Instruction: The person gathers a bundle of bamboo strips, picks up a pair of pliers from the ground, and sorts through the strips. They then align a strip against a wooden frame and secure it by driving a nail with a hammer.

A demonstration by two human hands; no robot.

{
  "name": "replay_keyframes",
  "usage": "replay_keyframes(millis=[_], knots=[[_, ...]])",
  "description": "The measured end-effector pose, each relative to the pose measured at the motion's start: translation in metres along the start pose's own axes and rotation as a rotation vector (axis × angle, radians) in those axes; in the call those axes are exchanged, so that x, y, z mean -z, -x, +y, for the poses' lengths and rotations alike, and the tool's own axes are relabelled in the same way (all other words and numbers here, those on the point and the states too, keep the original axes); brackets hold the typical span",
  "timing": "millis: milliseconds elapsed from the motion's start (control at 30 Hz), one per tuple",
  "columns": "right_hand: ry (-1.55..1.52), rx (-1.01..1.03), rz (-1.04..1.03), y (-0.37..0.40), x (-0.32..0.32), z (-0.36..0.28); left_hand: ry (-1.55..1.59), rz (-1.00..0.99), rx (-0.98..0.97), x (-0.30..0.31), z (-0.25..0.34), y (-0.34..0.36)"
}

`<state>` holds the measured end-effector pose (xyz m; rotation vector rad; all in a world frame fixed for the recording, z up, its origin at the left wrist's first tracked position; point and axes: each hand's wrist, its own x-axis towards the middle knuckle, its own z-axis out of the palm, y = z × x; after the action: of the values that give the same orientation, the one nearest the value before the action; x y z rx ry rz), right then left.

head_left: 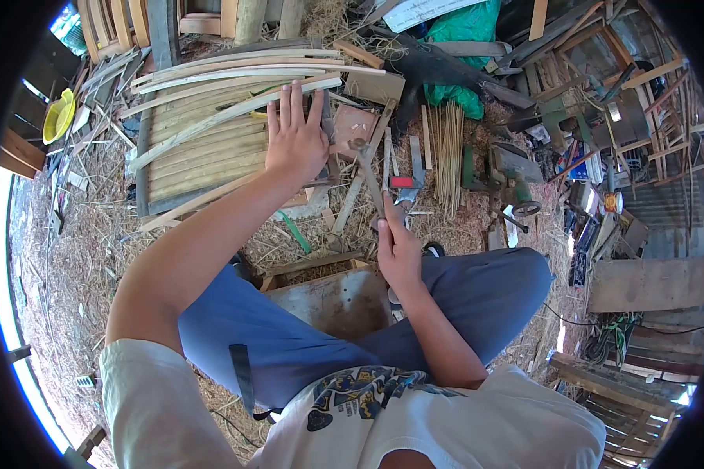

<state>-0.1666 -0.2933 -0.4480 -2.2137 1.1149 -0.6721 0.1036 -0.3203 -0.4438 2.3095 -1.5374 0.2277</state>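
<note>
My left hand point(297, 141) lies with its fingers stretched out and slightly apart, fingertips over a pale wooden strip point(219, 117). That strip runs slantwise across a slatted wooden panel point(203, 172) on the ground. My right hand point(400, 254) is closed round the handle of a hammer point(371, 173), thumb along the handle. The hammer's head points away from me, over the edge of a reddish flat block point(353, 127) beside the panel. More thin strips point(242, 66) lie across the panel's far side.
A bundle of thin sticks point(447, 156) and a red-marked tool point(401, 182) lie right of the hammer. A vise-like green metal piece point(524, 199) stands further right. A yellow basin point(59, 117) is at far left. Shavings cover the floor point(86, 258).
</note>
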Motion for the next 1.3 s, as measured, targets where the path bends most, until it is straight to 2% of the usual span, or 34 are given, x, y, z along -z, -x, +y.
replay_keyframes(millis=[67,167,267,367,467,567,667,767,867,967,1067,1167,1267,1300], knots=[[-0.08,0.073,0.099,0.003,0.002,-0.001,0.022,-0.006,0.002,-0.001,-0.001,0.001],[0.012,-0.078,-0.036,-0.001,0.002,-0.002,0.007,0.021,-0.001,-0.002,0.0,0.002],[-0.022,-0.064,-0.048,0.003,0.003,-0.002,-0.009,-0.021,0.005,0.002,0.001,0.002],[-0.045,0.114,0.135,0.006,0.0,-0.001,0.01,-0.016,0.004,0.002,0.001,0.002],[-0.018,-0.066,-0.013,0.0,-0.002,0.002,-0.005,-0.024,0.019,0.002,0.003,0.001],[-0.023,0.074,0.103,0.005,0.003,0.0,-0.002,-0.051,0.032,0.001,0.003,0.0],[0.086,0.031,-0.003,0.002,-0.004,0.003,0.006,-0.012,0.008,0.002,0.002,0.002],[-0.048,-0.109,-0.068,0.002,0.0,-0.006,-0.021,-0.074,0.029,0.006,0.005,0.0],[-0.011,0.131,0.162,0.004,0.004,-0.006,-0.011,-0.052,0.033,0.001,0.004,-0.001],[-0.019,0.075,0.093,0.003,0.0,-0.003,-0.003,-0.049,0.023,0.004,0.004,0.001],[-0.107,-0.136,0.016,0.005,0.003,-0.009,-0.011,-0.078,0.035,0.006,0.005,0.0],[-0.082,0.002,0.131,0.006,0.002,-0.002,0.008,-0.046,0.028,0.002,0.003,0.001],[0.0,-0.074,-0.031,0.0,-0.002,0.0,-0.015,-0.048,0.036,0.002,0.005,-0.001],[-0.018,-0.04,0.017,0.0,0.0,-0.002,-0.014,-0.063,0.033,0.004,0.005,-0.001]])
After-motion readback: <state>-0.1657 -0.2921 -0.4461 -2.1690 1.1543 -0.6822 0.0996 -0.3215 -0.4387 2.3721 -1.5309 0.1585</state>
